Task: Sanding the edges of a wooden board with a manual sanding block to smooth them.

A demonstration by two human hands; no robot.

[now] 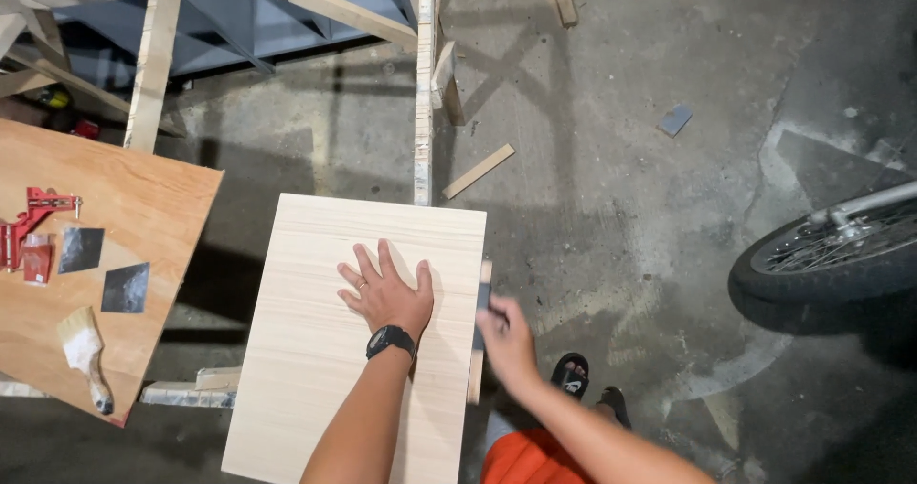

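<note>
The big pale board point(315, 350) lies flat over the floor. The left hand point(387, 293) presses on it, fingers spread wide. The blurry right hand point(506, 341) holds a sanding block point(482, 298) at the board's right edge. Rub evenly and keep the board still.

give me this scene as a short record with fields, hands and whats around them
left hand: flat, fingers spread, on pale wooden panel
right hand: blurred, holds a dark sanding block at the panel's right edge
wrist: black watch on the left
side board: red clamp, two dark sandpaper squares, paintbrush
floor: concrete, wood offcut, bicycle wheel
</note>
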